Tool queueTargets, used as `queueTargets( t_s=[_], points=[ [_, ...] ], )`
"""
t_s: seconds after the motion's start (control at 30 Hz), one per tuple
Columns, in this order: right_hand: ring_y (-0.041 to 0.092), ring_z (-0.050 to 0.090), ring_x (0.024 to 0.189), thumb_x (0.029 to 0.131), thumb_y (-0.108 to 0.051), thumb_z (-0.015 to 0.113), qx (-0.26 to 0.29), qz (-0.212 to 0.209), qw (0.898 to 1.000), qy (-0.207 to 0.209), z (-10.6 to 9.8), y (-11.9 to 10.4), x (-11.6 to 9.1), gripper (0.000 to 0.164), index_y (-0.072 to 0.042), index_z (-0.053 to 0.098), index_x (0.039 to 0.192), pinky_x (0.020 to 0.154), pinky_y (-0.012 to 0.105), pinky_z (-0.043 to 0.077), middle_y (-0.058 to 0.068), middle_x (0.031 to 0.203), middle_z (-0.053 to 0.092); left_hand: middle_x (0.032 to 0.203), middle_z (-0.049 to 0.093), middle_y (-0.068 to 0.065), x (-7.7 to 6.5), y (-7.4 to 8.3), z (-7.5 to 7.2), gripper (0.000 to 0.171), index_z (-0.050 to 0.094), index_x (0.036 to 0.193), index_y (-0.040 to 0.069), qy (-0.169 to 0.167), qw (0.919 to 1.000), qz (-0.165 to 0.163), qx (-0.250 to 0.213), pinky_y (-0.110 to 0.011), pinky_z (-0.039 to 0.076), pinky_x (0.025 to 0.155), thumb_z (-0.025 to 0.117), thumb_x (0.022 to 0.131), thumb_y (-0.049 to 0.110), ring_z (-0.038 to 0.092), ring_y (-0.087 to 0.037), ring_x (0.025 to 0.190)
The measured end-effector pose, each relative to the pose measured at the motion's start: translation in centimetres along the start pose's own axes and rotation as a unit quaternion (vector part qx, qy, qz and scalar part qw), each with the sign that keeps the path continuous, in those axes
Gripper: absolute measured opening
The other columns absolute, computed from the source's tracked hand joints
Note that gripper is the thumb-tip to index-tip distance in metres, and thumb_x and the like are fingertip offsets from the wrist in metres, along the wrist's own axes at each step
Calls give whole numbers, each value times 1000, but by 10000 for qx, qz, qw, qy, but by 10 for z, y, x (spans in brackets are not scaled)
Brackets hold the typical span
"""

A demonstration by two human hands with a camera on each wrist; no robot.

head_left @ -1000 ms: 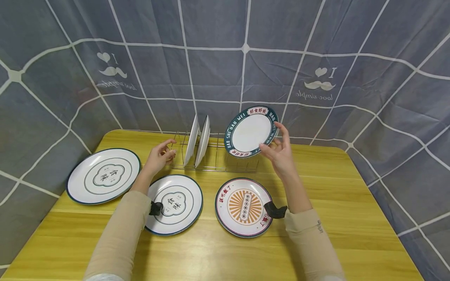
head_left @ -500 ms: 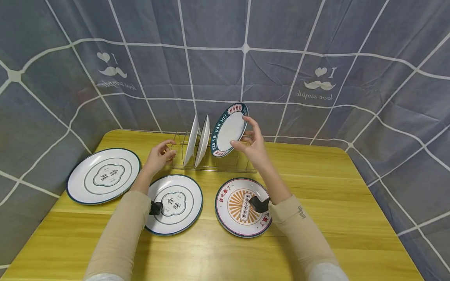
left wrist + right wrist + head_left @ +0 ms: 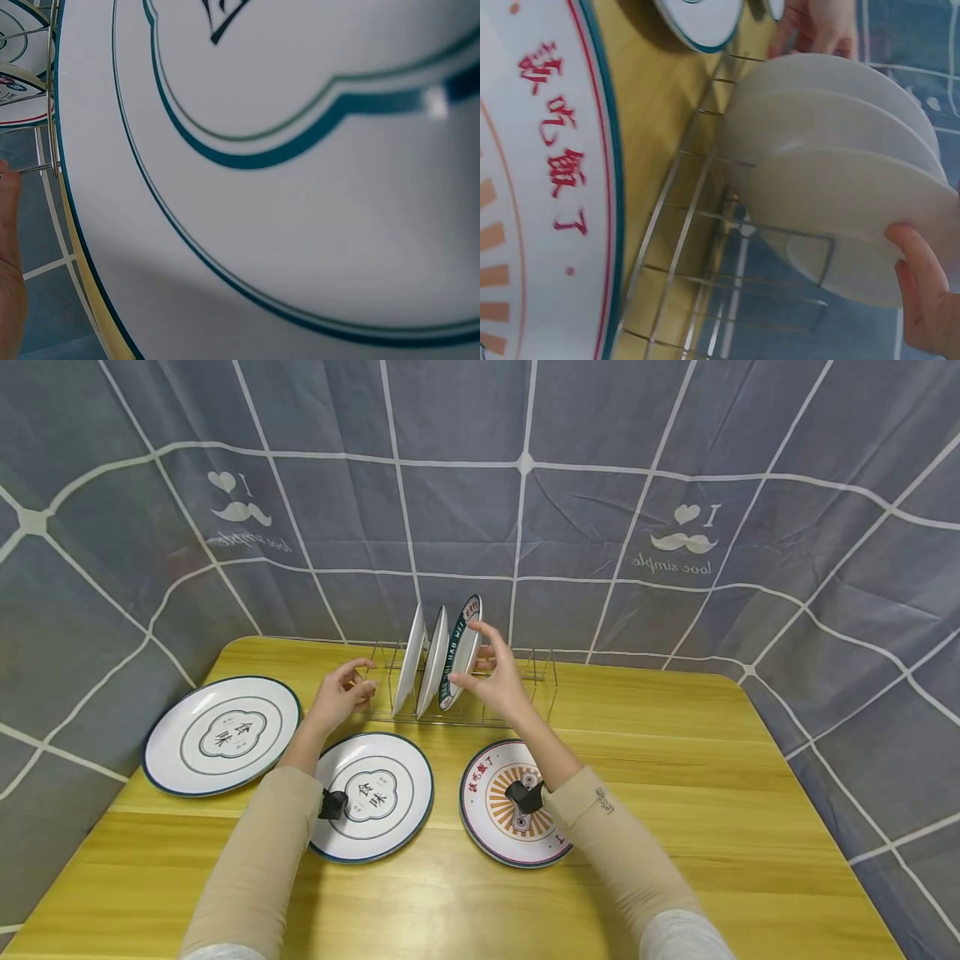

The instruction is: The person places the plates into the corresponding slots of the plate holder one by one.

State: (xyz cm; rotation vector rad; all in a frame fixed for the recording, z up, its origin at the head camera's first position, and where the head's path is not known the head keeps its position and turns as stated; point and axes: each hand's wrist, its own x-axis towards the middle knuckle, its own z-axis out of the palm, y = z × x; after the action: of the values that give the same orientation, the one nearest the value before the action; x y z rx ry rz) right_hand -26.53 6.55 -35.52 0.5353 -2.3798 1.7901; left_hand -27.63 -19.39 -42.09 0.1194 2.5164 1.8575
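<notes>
My right hand (image 3: pixel 498 681) grips a plate (image 3: pixel 459 652) with a dark green lettered rim, thumb on the near edge and fingers higher up. The plate stands steeply tilted over the wire dish rack (image 3: pixel 480 724), just right of two racked plates. Those are a white plate (image 3: pixel 407 667) and another white plate (image 3: pixel 432 668), both upright. In the right wrist view, the pale undersides line up, with the held plate's underside (image 3: pixel 832 202) nearest. My left hand (image 3: pixel 337 693) is at the rack's left end, thumb and finger pinching its wire.
A large plate (image 3: pixel 180 739) lies at the far left of the wooden table (image 3: pixel 712 827). Nearer are a medium plate (image 3: pixel 375 839) under my left wrist and a plate with an orange sunburst (image 3: pixel 480 827) under my right wrist. A grey grid-patterned curtain (image 3: pixel 465 518) hangs behind.
My right hand has carried the green-rimmed plate leftward to the racked plates, turning it from facing forward to nearly edge-on. The left hand has stayed at the rack's end.
</notes>
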Motion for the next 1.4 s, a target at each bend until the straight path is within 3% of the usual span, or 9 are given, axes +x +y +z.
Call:
queueTargets(
  t_s=[0.13,0.33,0.6,0.77,0.97,1.17,1.33,1.4],
  points=[
    [31,52,98,70,0,77,-201,5,9998,-40,7,7,0,76,-14,40,135,80,42,49,20,128,39,79,48,-9,0,1,0,32,47,122,0,13,10000,-49,-13,-33,53,68,53,92,8,51,-16,73],
    [32,55,95,71,-5,78,-506,250,9984,-91,11,12,-4,75,-22,41,134,78,38,50,20,116,45,79,49,-10,0,0,0,33,47,123,-1,0,10000,-23,-9,-32,53,67,53,92,6,50,-15,71],
    [31,54,94,71,-8,78,-595,85,9981,-115,13,21,-5,76,-23,40,135,81,41,49,18,110,44,79,48,-10,0,-1,2,33,48,123,0,-10,10000,-22,-24,-29,52,65,54,91,7,50,-15,72],
    [33,53,101,77,-13,74,-588,45,9970,-503,6,22,-4,74,-23,35,139,84,40,48,19,122,41,80,48,-10,0,-1,1,34,47,124,-1,-40,10000,11,-72,-29,52,65,54,91,8,50,-15,72],
    [38,48,112,85,-10,65,557,651,9919,-934,-19,8,-7,75,-27,21,144,84,45,49,20,135,34,79,48,-10,0,-3,1,34,47,124,-1,-31,10000,3,-55,-30,52,65,53,92,8,50,-14,71],
    [37,51,111,87,-7,61,1342,789,9868,-454,-63,-5,-19,72,-27,21,144,90,48,45,21,129,40,79,48,-8,0,-4,0,33,47,124,-1,-50,10000,30,-31,-32,53,68,53,92,7,51,-14,71],
    [24,53,105,89,-6,58,1565,772,9845,-143,-97,7,-35,67,-23,22,144,93,50,42,23,131,39,78,48,-7,0,-4,0,33,47,123,-2,-27,9999,85,-59,-28,52,65,53,91,6,50,-13,71],
    [26,51,109,90,-7,57,1582,819,9839,-128,-107,13,-43,66,-22,22,144,94,51,41,23,132,37,78,48,-7,0,-4,0,33,48,123,-2,-16,10000,77,-33,-28,53,65,53,91,6,50,-13,71]
  ],
)
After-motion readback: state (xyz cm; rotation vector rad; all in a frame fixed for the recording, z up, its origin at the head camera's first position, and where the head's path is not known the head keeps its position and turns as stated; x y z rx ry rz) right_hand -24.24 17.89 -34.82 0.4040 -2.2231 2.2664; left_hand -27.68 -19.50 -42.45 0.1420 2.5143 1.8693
